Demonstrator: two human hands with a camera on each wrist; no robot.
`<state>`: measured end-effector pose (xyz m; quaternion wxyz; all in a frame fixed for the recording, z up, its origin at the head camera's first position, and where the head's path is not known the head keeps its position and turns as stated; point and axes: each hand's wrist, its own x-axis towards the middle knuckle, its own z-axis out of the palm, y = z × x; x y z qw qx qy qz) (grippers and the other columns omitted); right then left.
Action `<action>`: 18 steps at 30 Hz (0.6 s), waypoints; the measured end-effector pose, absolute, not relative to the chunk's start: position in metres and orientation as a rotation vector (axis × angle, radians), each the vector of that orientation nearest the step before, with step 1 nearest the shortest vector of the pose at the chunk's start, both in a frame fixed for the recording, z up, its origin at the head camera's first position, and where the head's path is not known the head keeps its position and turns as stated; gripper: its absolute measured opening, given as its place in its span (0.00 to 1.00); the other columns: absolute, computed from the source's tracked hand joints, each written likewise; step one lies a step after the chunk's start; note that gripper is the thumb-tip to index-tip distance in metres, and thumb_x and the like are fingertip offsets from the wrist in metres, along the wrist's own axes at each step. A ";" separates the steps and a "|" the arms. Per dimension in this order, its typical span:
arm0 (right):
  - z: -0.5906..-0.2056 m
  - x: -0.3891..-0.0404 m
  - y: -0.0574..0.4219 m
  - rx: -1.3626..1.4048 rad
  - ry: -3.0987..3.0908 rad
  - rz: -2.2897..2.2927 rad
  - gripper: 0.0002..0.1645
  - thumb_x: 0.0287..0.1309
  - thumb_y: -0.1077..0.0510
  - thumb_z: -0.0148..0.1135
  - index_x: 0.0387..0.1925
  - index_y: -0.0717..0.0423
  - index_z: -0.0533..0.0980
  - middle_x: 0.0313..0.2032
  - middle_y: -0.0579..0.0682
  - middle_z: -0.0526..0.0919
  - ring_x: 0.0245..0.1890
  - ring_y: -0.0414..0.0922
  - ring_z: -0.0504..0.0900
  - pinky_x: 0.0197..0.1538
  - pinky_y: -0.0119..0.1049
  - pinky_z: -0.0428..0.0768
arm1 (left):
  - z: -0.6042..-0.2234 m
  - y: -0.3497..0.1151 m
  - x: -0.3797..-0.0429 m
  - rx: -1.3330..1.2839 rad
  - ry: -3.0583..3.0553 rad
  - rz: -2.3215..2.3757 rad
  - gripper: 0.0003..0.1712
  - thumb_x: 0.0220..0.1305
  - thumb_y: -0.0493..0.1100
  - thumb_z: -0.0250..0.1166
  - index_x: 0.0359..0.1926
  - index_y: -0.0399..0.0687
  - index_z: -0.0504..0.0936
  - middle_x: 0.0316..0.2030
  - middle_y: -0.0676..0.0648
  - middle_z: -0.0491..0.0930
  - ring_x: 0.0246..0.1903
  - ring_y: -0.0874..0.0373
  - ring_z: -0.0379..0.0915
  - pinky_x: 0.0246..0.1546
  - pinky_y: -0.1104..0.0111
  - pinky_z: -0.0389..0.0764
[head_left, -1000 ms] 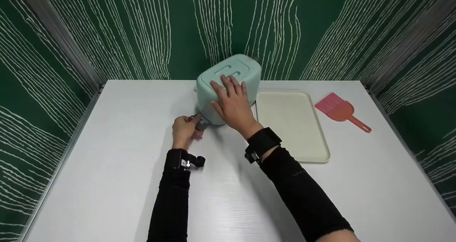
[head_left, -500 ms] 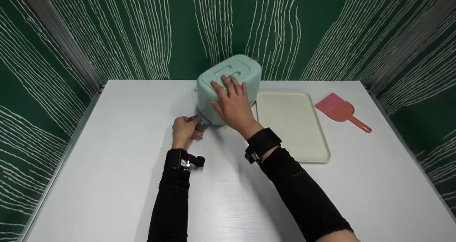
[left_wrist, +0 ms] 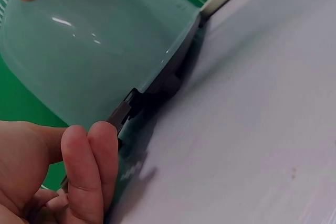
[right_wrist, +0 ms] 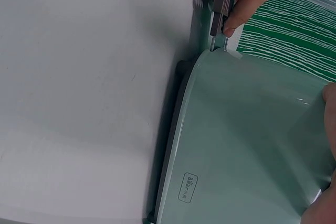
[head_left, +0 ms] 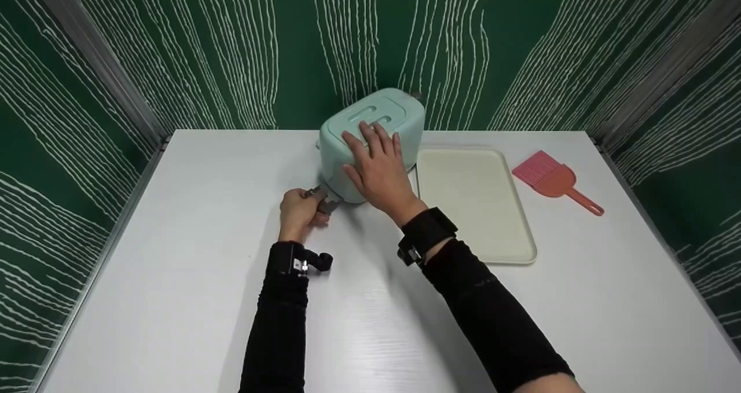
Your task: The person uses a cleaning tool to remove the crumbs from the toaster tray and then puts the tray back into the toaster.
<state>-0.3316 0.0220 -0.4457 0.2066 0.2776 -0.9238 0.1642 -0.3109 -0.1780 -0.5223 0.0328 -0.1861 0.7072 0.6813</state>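
A mint-green toaster [head_left: 336, 158] stands at the back of the table, its slotted top facing up. My right hand [head_left: 382, 176] rests on its near side and top edge with the fingers spread. At the toaster's left end, low by the base, my left hand [head_left: 298, 210] pinches the grey grip of what looks like a crumb tray [right_wrist: 222, 3]. Thin metal edges run from that grip into the toaster's lower end. In the left wrist view, curled fingers [left_wrist: 86, 166] partly cover the grip [left_wrist: 119, 115]. The inner part of the tray is hidden inside the toaster [left_wrist: 100, 40].
A cream rectangular tray [head_left: 474, 208] lies flat close to the toaster's right side. Farther right lie a small orange dustpan [head_left: 557, 182] and a pink comb-like piece [head_left: 534, 167] at its end. A green wall with white lines [head_left: 231, 46] stands behind the white table [head_left: 191, 237].
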 end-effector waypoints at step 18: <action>-0.445 -0.331 0.021 0.772 -2.586 0.473 0.34 0.83 0.41 0.53 0.81 0.46 0.63 0.82 0.62 0.60 0.83 0.64 0.56 0.83 0.72 0.53 | -0.521 -0.179 -0.310 -0.585 2.149 2.111 0.11 0.75 0.41 0.68 0.43 0.35 0.80 0.26 0.45 0.83 0.15 0.61 0.82 0.20 0.70 0.88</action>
